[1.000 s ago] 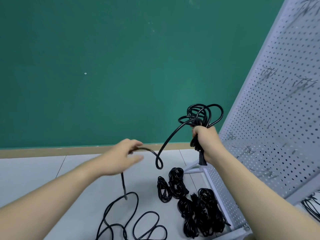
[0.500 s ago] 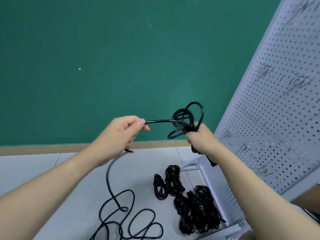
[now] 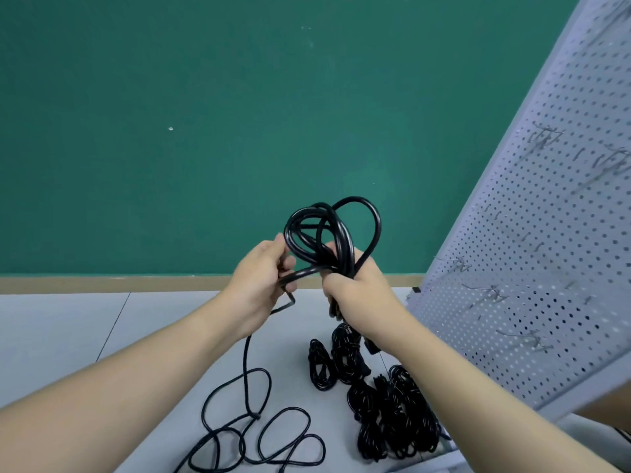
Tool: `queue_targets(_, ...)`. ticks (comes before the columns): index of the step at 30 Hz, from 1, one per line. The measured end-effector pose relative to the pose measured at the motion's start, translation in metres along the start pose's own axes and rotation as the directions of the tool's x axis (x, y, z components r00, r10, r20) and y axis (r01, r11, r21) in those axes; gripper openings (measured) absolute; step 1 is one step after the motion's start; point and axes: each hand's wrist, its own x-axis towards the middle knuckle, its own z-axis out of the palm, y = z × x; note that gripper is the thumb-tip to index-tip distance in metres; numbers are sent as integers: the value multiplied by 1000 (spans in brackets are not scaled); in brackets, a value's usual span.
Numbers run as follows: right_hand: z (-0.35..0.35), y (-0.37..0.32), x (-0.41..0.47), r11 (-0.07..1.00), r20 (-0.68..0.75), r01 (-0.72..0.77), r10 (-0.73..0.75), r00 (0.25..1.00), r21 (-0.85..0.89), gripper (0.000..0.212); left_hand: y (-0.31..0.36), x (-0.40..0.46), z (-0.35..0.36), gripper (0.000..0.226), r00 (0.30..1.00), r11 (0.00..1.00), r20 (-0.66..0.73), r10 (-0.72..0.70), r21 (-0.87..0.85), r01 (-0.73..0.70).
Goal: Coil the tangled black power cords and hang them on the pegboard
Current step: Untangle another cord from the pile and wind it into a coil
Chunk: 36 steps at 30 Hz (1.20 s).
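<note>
The head view looked down past two bare forearms toward a green wall and a pale floor. The right hand (image 3: 355,288) was raised at mid-frame, its grip curled tight round the gathered base of a half-made coil of black power cord (image 3: 333,233); several loops stood up above the fist against the wall. The left hand (image 3: 259,281) sat just beside it, touching the coil's left side, fingers curled round the next stretch of the same cord where it fed across into the right fist.

From the left hand the loose tail of the cord (image 3: 246,380) dropped straight to the floor (image 3: 68,336) and lay there in a few open, crossing loops near the bottom edge. Just right of those loops, below the right forearm, several bundled black cords (image 3: 386,407) lay in a dark heap on the floor, close against the foot of the pegboard (image 3: 546,268). This white perforated panel leaned across the right side, with thin wire hooks (image 3: 457,264) jutting from it; none visibly carried a cord.

The cord appeared rubbery and springy rather than limp, since its loops held round shapes and splayed apart. It looked light, but likely to spring open if the base was released. The safest hold seemed to be the pinched crossing where all loops met, with the other hand sliding along the free tail.
</note>
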Motion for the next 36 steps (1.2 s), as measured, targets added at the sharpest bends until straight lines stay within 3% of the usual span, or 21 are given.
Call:
queue_targets(4, -2, 1, 2, 999, -131, 41, -41, 991, 0, 37, -13, -8, 10, 30, 992, 997, -108, 69, 27, -66)
queue_targets(12, -5, 0, 6, 993, -324, 67, -33, 946, 96, 37, 2, -23, 5, 23, 952, 969, -184, 245, 59, -238)
queue_targets(15, -2, 2, 6, 991, -320, 54, -14, 947, 119, 34, 12, -22, -3, 27, 964, 977, -174, 203, 100, -187)
queue_targets(17, 1, 3, 7, 989, -315, 31, 16, 949, 145, 31, 17, -24, -4, 27, 989, 994, -108, 97, 64, -91)
queue_targets(20, 4, 4, 8, 977, -280, -25, 86, 956, 213, 26, 25, -29, -1, 23, 988, 981, 22, -151, -119, 153)
queue_targets(23, 9, 5, 7, 939, -176, -141, 203, 963, 313, 22, 22, -34, 2, 23, 967, 963, 76, -242, -104, 249)
queue_targets(25, 14, 4, 7, 885, -59, -235, 281, 958, 403, 10, 17, -38, 5, 25, 964, 969, 105, -243, -26, 247)
queue_targets(27, 17, 2, 7, 824, 62, -315, 325, 944, 471, 26, 12, -40, 5, 29, 958, 969, 147, -245, 26, 244)
queue_targets(29, 18, 1, 8, 776, 95, -338, 342, 935, 533, 36, 11, -42, 4, 31, 959, 972, 164, -233, 71, 224)
queue_targets(32, 17, 0, 5, 822, 95, -368, 364, 926, 434, 7, 12, -44, 2, 31, 978, 955, 152, -145, 279, 98)
queue_targets(34, 14, 3, 6, 823, 111, -394, 384, 917, 409, 14, 12, -45, 0, 30, 983, 911, 155, -99, 412, 27)
queue_targets(36, 9, 3, 7, 745, 180, -408, 371, 911, 527, 19, 13, -44, -2, 29, 978, 884, 179, -102, 468, 7)
